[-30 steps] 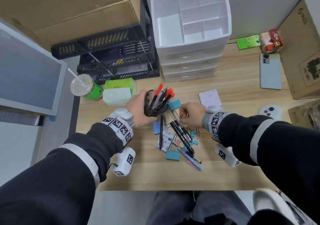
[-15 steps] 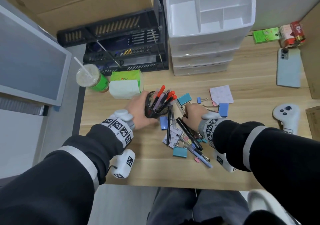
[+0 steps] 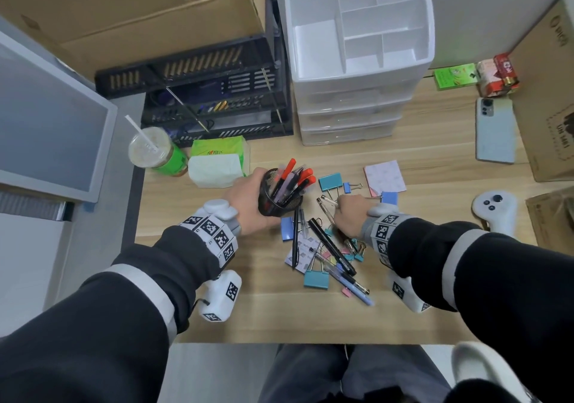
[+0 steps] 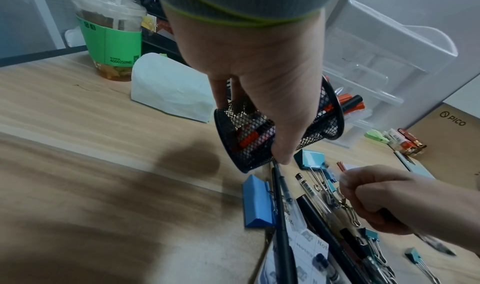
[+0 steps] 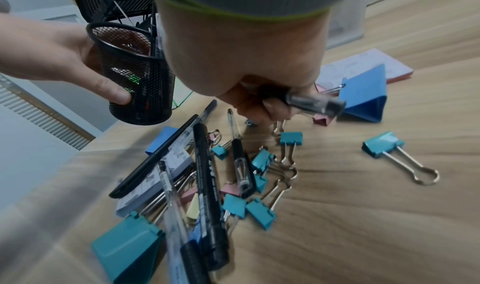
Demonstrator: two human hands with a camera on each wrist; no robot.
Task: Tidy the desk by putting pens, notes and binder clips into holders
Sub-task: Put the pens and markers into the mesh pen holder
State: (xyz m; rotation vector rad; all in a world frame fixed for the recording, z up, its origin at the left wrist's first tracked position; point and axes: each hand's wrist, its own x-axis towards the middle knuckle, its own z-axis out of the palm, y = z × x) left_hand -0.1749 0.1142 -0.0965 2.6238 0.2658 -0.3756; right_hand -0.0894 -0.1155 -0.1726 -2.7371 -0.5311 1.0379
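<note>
Loose pile, nearest: pens (image 3: 332, 249), binder clips (image 3: 316, 279) and a printed note pad (image 3: 302, 252) lie heaped on the desk (image 3: 217, 315) between the two arms, not yet sorted.
Right hand (image 3: 352, 214): fingers curled tight on a clear-barrelled pen (image 5: 315, 103), held above the pile.
Left hand (image 3: 248, 203): fingers and thumb wrapped round the black mesh pen cup (image 3: 279, 197), which is tilted toward the right hand and just beside it.
Pen cup contents: several red-capped and dark pens (image 3: 295, 179) already stand in it.
Step in hand, as judged: pens are being gathered; the held pen goes in next.
Next move calls for: turning the pen end-on to the cup mouth and clearing the pens already inside.
Farther: pink note pad (image 3: 385, 177) beyond the right hand; the white drawer organiser (image 3: 357, 61) at the back has bare top compartments.
Right wrist view only: the pen's clear cap end projecting from the fingers.
Left wrist view only: the cup's base raised off the desk.
Head view only: the organiser's compartments.
</note>
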